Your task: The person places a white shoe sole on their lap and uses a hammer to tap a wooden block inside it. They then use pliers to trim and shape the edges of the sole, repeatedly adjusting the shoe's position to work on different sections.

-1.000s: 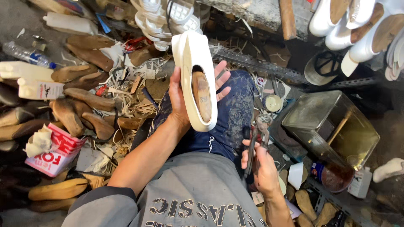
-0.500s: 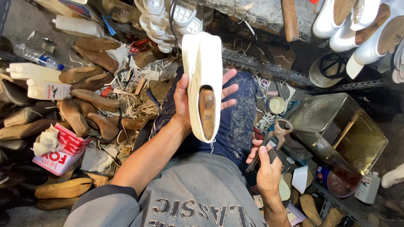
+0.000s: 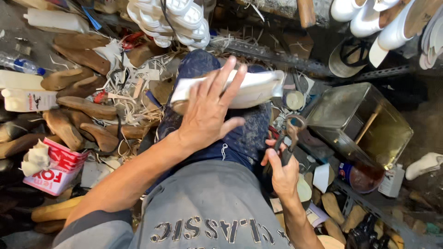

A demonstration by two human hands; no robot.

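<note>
My left hand [image 3: 210, 108] grips a white shoe [image 3: 249, 90] that lies sideways across my knee in blue trousers, its toe pointing right. The fingers spread over the shoe's top, hiding its middle. My right hand [image 3: 281, 168] is lower right beside my thigh, closed on a pair of metal pincers [image 3: 291, 133] whose jaws point up toward the shoe's right end, a short way below it.
Wooden shoe lasts [image 3: 83, 108] and leather scraps litter the floor at left, beside a red-and-white box [image 3: 55, 168] and plastic bottles [image 3: 27, 99]. White soles [image 3: 170, 20] are stacked at top. A square metal tin [image 3: 364, 122] stands at right, with white shoes [image 3: 392, 23] above.
The white shoe has turned from upright, sole-opening facing me, to lying sideways across my knee. My right hand has risen with the pincers toward the shoe.
</note>
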